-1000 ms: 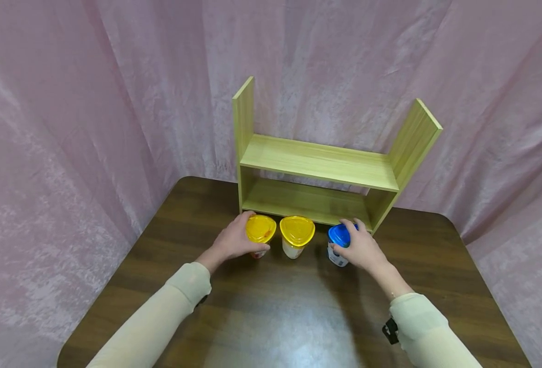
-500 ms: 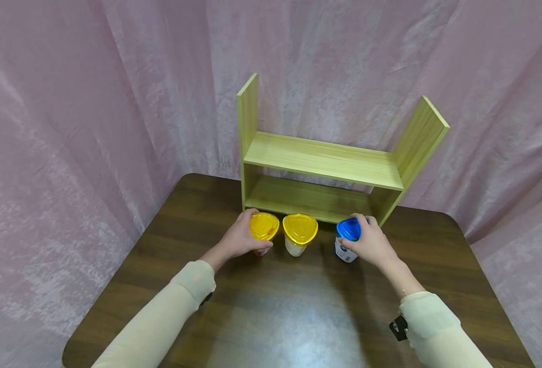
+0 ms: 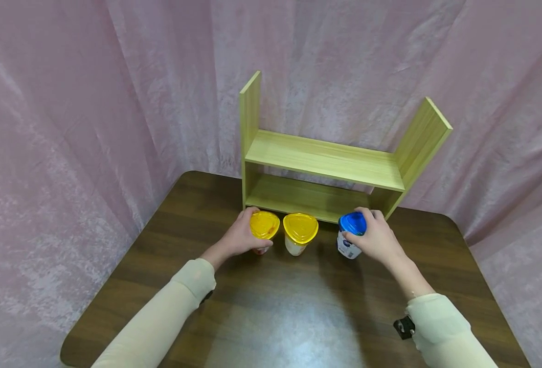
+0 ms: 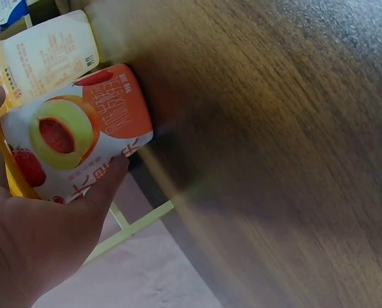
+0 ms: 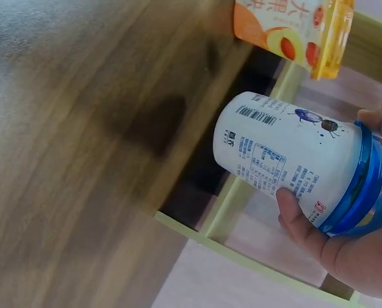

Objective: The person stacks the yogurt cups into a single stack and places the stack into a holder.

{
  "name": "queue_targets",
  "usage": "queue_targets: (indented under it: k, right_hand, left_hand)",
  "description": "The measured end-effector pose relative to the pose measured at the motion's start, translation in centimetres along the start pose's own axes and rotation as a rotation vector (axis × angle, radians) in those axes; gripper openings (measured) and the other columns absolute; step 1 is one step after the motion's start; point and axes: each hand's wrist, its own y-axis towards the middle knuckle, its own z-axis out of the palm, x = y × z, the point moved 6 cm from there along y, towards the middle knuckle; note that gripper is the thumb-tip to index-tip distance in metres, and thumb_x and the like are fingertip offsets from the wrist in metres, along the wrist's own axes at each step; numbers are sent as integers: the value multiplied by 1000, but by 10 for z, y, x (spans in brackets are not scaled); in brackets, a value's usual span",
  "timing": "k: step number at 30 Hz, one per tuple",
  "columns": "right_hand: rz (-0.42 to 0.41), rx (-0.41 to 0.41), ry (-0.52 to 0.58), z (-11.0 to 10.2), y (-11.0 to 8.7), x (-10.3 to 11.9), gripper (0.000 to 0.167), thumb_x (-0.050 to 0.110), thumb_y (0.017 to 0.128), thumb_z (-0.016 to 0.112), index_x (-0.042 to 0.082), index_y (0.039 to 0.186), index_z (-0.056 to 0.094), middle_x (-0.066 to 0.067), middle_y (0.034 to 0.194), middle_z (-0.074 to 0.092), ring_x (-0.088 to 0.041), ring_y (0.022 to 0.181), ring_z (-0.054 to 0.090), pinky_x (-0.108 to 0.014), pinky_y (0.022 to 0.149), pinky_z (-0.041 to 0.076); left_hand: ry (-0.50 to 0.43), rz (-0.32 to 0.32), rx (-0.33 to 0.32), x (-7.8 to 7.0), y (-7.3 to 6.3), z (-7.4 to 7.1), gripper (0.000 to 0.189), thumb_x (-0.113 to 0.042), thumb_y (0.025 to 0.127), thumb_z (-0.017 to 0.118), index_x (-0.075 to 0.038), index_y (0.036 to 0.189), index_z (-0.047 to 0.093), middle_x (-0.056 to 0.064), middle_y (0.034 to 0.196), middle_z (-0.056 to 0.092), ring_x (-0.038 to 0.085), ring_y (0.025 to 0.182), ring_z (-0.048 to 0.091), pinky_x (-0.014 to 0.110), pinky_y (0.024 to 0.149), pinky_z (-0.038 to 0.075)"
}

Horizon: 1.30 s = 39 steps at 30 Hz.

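Wrapping the yellow-lidded, fruit-printed plastic cup, the left hand could bump the yellow-lidded pale plastic cup just beside it if it swings right. Right hand, well apart, is clamped on the blue-lidded white plastic cup; gripped high, its base could clip the light wooden shelf behind. Can't tell from here if either is off the brown wooden table. Left cup shows cut peach and strawberry; middle one, glossy rounded-triangle top; right one, barcode and blue text. All in front of the shelf.
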Motion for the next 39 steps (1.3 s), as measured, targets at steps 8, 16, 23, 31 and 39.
queue_targets:
  k: [8,16,23,31,39]
  right_hand:
    - [-28,-42,2,-15,-1,15,74,43,90,73,10,148,42,-32,139,39,-53,106,57,-67,86,51]
    - [-76,-58,7,-21,0,40,74,46,89,73,14,148,45,-27,139,42,-49,107,57,-64,85,53]
    - [-122,-84,12,-24,6,61,73,43,86,76,15,147,48,-25,137,45,-49,109,56,-64,86,53]
    - [-142,-79,18,-26,14,79,74,43,85,77,15,147,48,-23,135,46,-47,110,56,-64,86,53]
    - [-174,-62,27,-21,23,100,76,44,85,77,15,148,48,-23,137,46,-47,111,57,-63,87,53]
  left_hand:
    - [-15,2,2,1,2,-1,102,-35,67,96,-14,146,34,13,133,44,28,106,56,41,93,51]
    - [-20,-14,5,5,0,0,104,-34,66,97,-14,146,33,12,131,45,27,104,56,39,91,53]
    - [-16,-12,0,5,-1,0,103,-34,66,97,-15,146,34,12,131,45,27,104,56,41,92,52]
    - [-11,-3,4,2,-2,0,103,-35,68,96,-15,146,33,12,132,44,27,106,55,42,93,50]
    - [-17,-6,4,2,-1,1,103,-36,68,95,-16,147,33,12,132,44,27,106,55,41,93,50]
